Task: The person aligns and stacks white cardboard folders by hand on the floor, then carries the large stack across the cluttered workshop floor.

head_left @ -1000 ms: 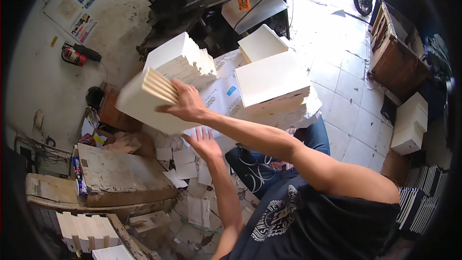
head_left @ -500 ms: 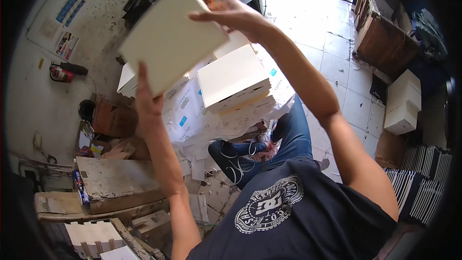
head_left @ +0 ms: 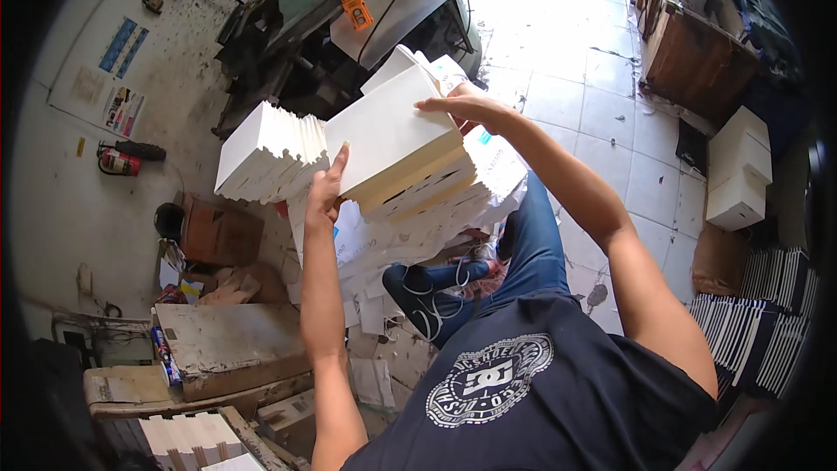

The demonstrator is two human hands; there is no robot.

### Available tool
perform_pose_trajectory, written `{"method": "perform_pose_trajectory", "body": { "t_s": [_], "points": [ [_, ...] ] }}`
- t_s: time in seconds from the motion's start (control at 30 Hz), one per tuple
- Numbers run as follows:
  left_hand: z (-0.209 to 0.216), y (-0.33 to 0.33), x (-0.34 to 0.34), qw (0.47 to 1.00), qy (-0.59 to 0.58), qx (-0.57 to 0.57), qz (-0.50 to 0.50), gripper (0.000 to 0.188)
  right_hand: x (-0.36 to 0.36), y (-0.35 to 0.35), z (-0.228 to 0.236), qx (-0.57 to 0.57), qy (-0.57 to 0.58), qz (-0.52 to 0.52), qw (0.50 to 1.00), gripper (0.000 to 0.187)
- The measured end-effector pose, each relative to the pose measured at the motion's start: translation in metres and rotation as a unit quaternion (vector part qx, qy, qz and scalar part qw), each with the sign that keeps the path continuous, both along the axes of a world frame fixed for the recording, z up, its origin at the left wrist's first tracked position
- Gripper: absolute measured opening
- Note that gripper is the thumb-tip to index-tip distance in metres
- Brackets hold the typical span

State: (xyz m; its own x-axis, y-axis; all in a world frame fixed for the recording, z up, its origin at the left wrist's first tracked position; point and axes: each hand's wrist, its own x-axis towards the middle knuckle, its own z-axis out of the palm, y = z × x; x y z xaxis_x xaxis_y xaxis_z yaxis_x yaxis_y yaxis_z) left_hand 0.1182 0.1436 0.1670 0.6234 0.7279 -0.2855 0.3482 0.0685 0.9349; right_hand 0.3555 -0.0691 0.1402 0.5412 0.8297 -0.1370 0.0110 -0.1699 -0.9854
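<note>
A thick cream block of stacked paper [head_left: 384, 131] rests on top of a pile of similar blocks [head_left: 418, 192], whose near faces show dark marks. Around its left near corner closes my left hand [head_left: 325, 190], thumb lying on the top sheet. My right hand [head_left: 471, 111] grips the block's right side, thumb on top and the other fingers partly hidden behind the edge. Just left of the pile stands a second stack of white paper bundles [head_left: 275, 148] with ragged, stepped edges. Printed white wrapping sheet [head_left: 357, 231] spreads out below the pile.
A greenish machine [head_left: 305, 0] with an orange tag [head_left: 356, 11] stands beyond the pile. A wooden cabinet [head_left: 697, 52], white blocks [head_left: 739, 166] and striped book stacks [head_left: 750, 323] line the right. Cartons [head_left: 222, 227] and a fire extinguisher [head_left: 119, 160] are at left.
Both hands have lowered the cream block from a raised, tilted position onto the pile. The block has moved right and toward me, and the machine behind it now shows.
</note>
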Motion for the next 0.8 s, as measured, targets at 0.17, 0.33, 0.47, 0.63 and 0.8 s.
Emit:
{"method": "perform_pose_trajectory", "body": {
  "t_s": [0.17, 0.33, 0.47, 0.63, 0.8],
  "points": [
    [-0.009, 0.003, -0.007, 0.999, 0.026, 0.026, 0.011, 0.069, -0.006, -0.002, -0.007, -0.013, -0.04, -0.012, 0.999, 0.084],
    [-0.005, -0.004, -0.007, 0.998, 0.051, 0.017, -0.028, 0.076, -0.002, -0.003, -0.01, -0.05, -0.082, -0.021, 0.995, 0.088],
    [-0.012, 0.029, -0.016, 0.99, 0.118, 0.074, -0.036, 0.089, 0.019, 0.0, 0.005, -0.149, -0.139, -0.066, 0.977, 0.098],
    [-0.038, 0.026, -0.007, 0.975, -0.187, -0.115, 0.019, 0.114, 0.024, 0.021, -0.029, 0.186, 0.066, -0.077, 0.977, 0.117],
    [-0.062, 0.005, -0.005, 0.931, -0.315, -0.179, 0.042, 0.101, -0.002, 0.063, -0.08, 0.272, 0.23, -0.061, 0.932, 0.085]
  ]
}}
